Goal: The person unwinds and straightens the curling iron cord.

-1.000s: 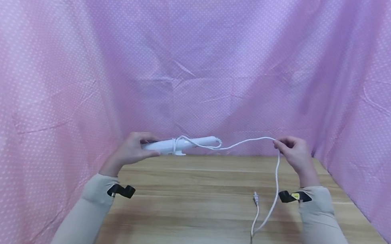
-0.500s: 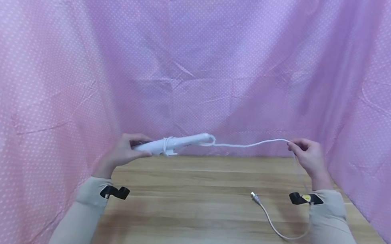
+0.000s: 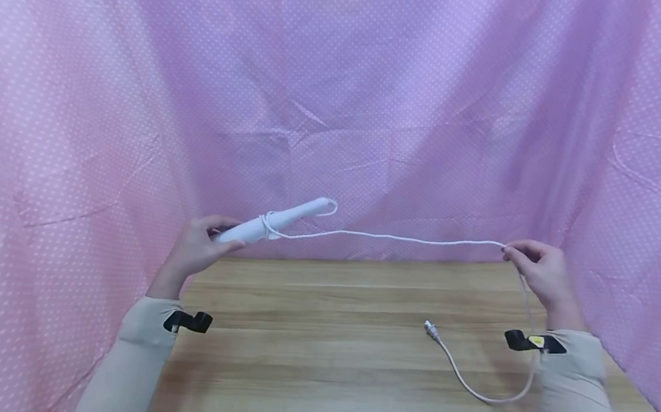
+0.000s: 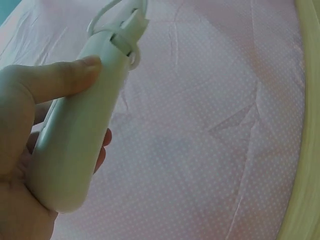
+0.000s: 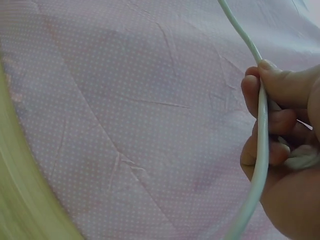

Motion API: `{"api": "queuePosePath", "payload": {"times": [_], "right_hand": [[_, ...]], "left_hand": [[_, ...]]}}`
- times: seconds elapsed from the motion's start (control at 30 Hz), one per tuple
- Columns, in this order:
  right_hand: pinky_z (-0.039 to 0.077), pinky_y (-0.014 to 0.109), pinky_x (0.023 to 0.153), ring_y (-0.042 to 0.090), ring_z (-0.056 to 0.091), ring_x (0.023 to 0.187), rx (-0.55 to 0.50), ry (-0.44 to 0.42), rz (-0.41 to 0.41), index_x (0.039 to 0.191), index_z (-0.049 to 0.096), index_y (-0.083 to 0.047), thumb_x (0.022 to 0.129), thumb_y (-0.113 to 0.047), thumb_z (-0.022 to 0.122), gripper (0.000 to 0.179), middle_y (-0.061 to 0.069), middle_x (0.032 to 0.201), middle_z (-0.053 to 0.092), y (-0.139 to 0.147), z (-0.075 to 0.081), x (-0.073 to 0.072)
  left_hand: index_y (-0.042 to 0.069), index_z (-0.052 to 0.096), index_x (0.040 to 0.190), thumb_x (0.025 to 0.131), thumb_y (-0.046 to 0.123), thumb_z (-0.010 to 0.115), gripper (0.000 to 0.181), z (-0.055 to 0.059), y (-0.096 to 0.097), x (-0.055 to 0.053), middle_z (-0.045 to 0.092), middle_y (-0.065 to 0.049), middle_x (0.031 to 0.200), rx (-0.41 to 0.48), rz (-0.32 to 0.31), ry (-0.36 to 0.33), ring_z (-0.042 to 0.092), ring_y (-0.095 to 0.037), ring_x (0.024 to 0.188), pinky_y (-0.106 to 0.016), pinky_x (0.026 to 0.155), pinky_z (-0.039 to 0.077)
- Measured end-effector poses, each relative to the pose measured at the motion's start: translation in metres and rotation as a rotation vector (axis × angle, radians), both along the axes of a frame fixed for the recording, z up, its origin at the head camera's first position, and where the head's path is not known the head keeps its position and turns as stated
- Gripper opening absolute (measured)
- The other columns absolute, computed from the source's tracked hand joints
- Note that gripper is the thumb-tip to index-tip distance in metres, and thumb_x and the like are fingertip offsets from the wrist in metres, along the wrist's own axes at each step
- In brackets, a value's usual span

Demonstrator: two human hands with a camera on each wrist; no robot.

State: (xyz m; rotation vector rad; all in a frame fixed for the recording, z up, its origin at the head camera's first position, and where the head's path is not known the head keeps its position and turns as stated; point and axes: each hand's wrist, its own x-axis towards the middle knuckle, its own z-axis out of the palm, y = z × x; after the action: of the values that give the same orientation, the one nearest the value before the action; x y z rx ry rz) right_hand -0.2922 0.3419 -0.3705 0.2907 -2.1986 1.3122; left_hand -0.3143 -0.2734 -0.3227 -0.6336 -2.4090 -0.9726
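My left hand grips a long white corded appliance by its wide, rounded end, thumb along its side. The appliance tilts up to the right, with its narrow end farthest from the hand. Its white cord leaves that narrow end, loops round the middle and stretches nearly level to the right. My right hand pinches the cord between thumb and forefinger; the right wrist view shows the other fingers curled, with a pale bit inside them. Below, the cord's free end curves round to a plug.
A wood-grain table lies under both hands. Pink dotted cloth hangs behind and on both sides, close beyond the table's far edge. Black wrist cameras sit on both beige sleeves.
The hands have moved apart, drawing the cord straighter. The appliance has gone left and tilted more steeply. The cord now runs off from the loop at its middle. The free cord has swung right.
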Motion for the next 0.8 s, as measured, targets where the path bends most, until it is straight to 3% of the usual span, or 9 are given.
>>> {"api": "queuePosePath", "payload": {"times": [0.1, 0.23, 0.3, 0.47, 0.53, 0.6, 0.67, 0.8], "right_hand": [[0.043, 0.009, 0.060, -0.006, 0.056, 0.066, -0.063, 0.031, -0.039, 0.093, 0.071, 0.000, 0.091, -0.007, 0.066, 0.009, -0.024, 0.073, 0.067, 0.003, 0.005, 0.002], [0.043, 0.007, 0.059, -0.009, 0.058, 0.065, -0.140, 0.064, -0.112, 0.087, 0.072, -0.013, 0.092, -0.006, 0.064, 0.012, -0.026, 0.071, 0.066, 0.007, 0.007, 0.002], [0.042, 0.006, 0.058, -0.010, 0.057, 0.065, -0.164, 0.066, -0.150, 0.085, 0.071, -0.018, 0.092, -0.007, 0.064, 0.015, -0.028, 0.070, 0.064, 0.010, 0.005, 0.001], [0.041, 0.005, 0.059, -0.011, 0.056, 0.065, -0.196, 0.007, -0.209, 0.082, 0.068, -0.026, 0.092, -0.010, 0.065, 0.019, -0.030, 0.068, 0.063, 0.020, -0.003, -0.005], [0.041, 0.005, 0.058, -0.012, 0.054, 0.063, -0.188, -0.026, -0.234, 0.083, 0.068, -0.022, 0.093, -0.012, 0.064, 0.015, -0.032, 0.066, 0.061, 0.023, -0.008, -0.008], [0.040, 0.006, 0.058, -0.013, 0.052, 0.062, -0.148, -0.049, -0.270, 0.085, 0.071, -0.011, 0.093, -0.013, 0.064, 0.010, -0.034, 0.064, 0.059, 0.027, -0.015, -0.010], [0.038, 0.008, 0.057, -0.013, 0.050, 0.062, -0.081, -0.071, -0.305, 0.091, 0.070, 0.003, 0.093, -0.014, 0.064, 0.018, -0.037, 0.063, 0.055, 0.030, -0.022, -0.012], [0.037, 0.013, 0.057, -0.012, 0.045, 0.063, 0.059, -0.134, -0.335, 0.101, 0.069, 0.009, 0.094, -0.019, 0.062, 0.030, -0.040, 0.062, 0.051, 0.036, -0.033, -0.013]], "left_hand": [[0.009, 0.073, 0.108, 0.075, 0.021, 0.085, 0.038, -0.004, -0.002, -0.001, 0.073, -0.012, 0.102, -0.100, -0.001, -0.009, 0.066, -0.023, 0.081, -0.035, 0.072, 0.052], [0.011, 0.074, 0.106, 0.073, 0.022, 0.086, 0.037, -0.006, -0.006, 0.002, 0.074, -0.007, 0.098, -0.161, -0.093, -0.067, 0.067, -0.020, 0.081, -0.035, 0.075, 0.053], [0.012, 0.074, 0.105, 0.072, 0.021, 0.087, 0.037, -0.006, -0.008, 0.003, 0.074, -0.005, 0.097, -0.158, -0.144, -0.089, 0.067, -0.018, 0.081, -0.032, 0.074, 0.054], [0.010, 0.073, 0.106, 0.073, 0.017, 0.086, 0.037, -0.005, -0.013, 0.007, 0.073, -0.007, 0.098, -0.053, -0.250, -0.150, 0.067, -0.017, 0.084, -0.026, 0.074, 0.054], [0.009, 0.072, 0.108, 0.075, 0.015, 0.085, 0.036, -0.002, -0.015, 0.008, 0.072, -0.009, 0.099, -0.009, -0.276, -0.171, 0.066, -0.017, 0.085, -0.026, 0.074, 0.054], [0.008, 0.072, 0.110, 0.077, 0.013, 0.083, 0.036, 0.000, -0.018, 0.009, 0.072, -0.009, 0.100, 0.029, -0.293, -0.182, 0.066, -0.015, 0.085, -0.025, 0.075, 0.054], [0.004, 0.071, 0.111, 0.078, 0.010, 0.081, 0.035, 0.001, -0.021, 0.011, 0.072, -0.009, 0.101, 0.068, -0.302, -0.184, 0.066, -0.013, 0.084, -0.025, 0.073, 0.053], [0.001, 0.068, 0.115, 0.081, 0.009, 0.079, 0.037, 0.002, -0.026, 0.012, 0.071, 0.001, 0.103, 0.149, -0.248, -0.182, 0.066, -0.010, 0.086, -0.023, 0.073, 0.054]]}}
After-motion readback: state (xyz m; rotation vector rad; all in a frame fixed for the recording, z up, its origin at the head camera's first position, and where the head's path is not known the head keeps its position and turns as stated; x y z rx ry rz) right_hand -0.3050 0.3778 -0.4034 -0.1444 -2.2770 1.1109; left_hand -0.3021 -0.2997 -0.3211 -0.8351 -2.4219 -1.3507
